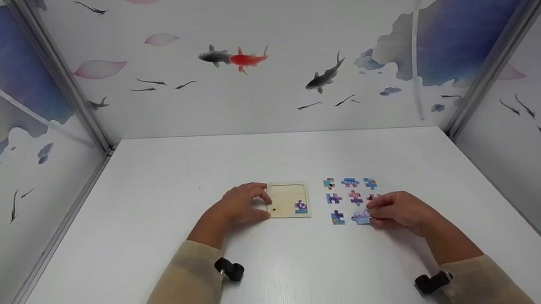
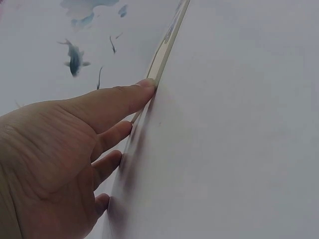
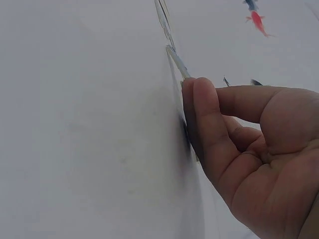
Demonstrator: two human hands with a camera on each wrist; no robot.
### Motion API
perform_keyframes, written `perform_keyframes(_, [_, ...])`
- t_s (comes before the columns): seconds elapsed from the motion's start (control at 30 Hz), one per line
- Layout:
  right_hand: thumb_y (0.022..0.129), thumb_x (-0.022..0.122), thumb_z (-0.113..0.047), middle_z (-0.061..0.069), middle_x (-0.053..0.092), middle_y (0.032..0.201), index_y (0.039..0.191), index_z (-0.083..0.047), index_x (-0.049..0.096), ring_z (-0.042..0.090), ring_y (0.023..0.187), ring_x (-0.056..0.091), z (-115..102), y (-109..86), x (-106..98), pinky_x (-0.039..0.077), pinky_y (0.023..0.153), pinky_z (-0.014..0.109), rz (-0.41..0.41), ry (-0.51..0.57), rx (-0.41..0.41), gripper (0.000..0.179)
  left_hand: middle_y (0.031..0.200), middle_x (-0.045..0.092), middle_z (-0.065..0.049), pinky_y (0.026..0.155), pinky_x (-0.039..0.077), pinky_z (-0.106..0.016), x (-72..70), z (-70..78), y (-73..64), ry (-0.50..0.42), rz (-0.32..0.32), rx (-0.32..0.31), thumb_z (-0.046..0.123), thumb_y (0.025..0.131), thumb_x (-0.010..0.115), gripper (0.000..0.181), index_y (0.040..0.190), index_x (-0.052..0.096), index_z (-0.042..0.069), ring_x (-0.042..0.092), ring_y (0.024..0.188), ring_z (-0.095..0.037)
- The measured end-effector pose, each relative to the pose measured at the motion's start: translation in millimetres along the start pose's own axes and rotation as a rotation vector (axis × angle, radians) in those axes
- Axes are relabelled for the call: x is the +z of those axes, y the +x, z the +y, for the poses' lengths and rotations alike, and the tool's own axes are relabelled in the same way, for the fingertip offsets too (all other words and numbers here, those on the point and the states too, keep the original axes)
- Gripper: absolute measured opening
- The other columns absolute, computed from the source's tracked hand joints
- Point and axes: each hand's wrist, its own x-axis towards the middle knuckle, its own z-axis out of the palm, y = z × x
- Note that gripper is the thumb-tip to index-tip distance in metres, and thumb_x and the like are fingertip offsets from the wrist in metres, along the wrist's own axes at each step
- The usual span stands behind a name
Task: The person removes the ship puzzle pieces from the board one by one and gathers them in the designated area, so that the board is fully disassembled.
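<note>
A shallow wooden puzzle tray (image 1: 283,215) lies on the table with one puzzle piece (image 1: 301,207) in its near right corner. My left hand (image 1: 243,203) rests at the tray's left side, thumb at the near corner and a bent finger on the rim. In the left wrist view its thumb (image 2: 124,98) lies fairly straight against the tray edge. My right hand (image 1: 398,212) pinches a blue and purple puzzle piece (image 1: 360,217) between thumb and fingers. That piece (image 3: 178,62) shows tilted up at its far end in the right wrist view.
Several loose puzzle pieces lie in rough rows right of the tray, among them a pink one (image 1: 355,197) and a blue one (image 1: 350,182). The white table (image 1: 277,272) is walled in at the back and both sides by printed panels (image 1: 268,106).
</note>
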Motion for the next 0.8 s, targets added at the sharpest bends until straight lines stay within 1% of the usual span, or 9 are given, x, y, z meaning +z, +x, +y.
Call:
perform_keyframes(0.3, [0.099, 0.078, -0.025, 0.014, 0.068, 0.128, 0.134, -0.004, 0.07, 0.018, 0.094, 0.075, 1.3, 0.3, -0.8, 0.065, 0.085, 0.026, -0.016, -0.007, -0.014, 0.041, 0.17, 0.045, 0.009, 0.136, 0.019, -0.058, 0.8, 1.7, -0.6, 0.003, 0.011, -0.015, 0.036, 0.095, 0.078, 0.023, 0.118, 0.073, 0.036, 0.029, 0.166, -0.027])
perform_keyframes(0.43, [0.1, 0.078, -0.024, 0.013, 0.069, 0.124, 0.133, -0.004, 0.07, 0.018, 0.093, 0.076, 0.8, 1.2, -1.1, 0.065, 0.085, 0.026, -0.009, 0.008, -0.007, 0.04, 0.17, 0.045, 0.007, 0.136, 0.019, -0.059, 0.4, 1.8, -1.2, 0.0, 0.016, -0.001, 0.035, 0.095, 0.078, 0.023, 0.118, 0.073, 0.035, 0.03, 0.165, -0.029])
perform_keyframes(0.53, [0.1, 0.078, -0.023, 0.013, 0.07, 0.122, 0.133, -0.003, 0.07, 0.018, 0.093, 0.077, 0.0, 0.6, -0.8, 0.065, 0.085, 0.026, -0.003, 0.026, -0.002, 0.039, 0.17, 0.045, 0.008, 0.136, 0.018, -0.059, 0.6, 2.4, -1.6, -0.002, 0.014, -0.006, 0.034, 0.095, 0.078, 0.024, 0.118, 0.074, 0.035, 0.03, 0.165, -0.029])
perform_keyframes(0.8, [0.101, 0.076, -0.025, 0.012, 0.073, 0.121, 0.134, -0.003, 0.069, 0.017, 0.096, 0.077, -4.6, -2.2, -1.8, 0.065, 0.086, 0.025, 0.018, 0.014, -0.029, 0.04, 0.17, 0.045, 0.009, 0.136, 0.018, -0.058, 1.3, 1.9, -0.6, 0.001, 0.009, -0.013, 0.034, 0.095, 0.078, 0.024, 0.119, 0.074, 0.034, 0.03, 0.165, -0.028])
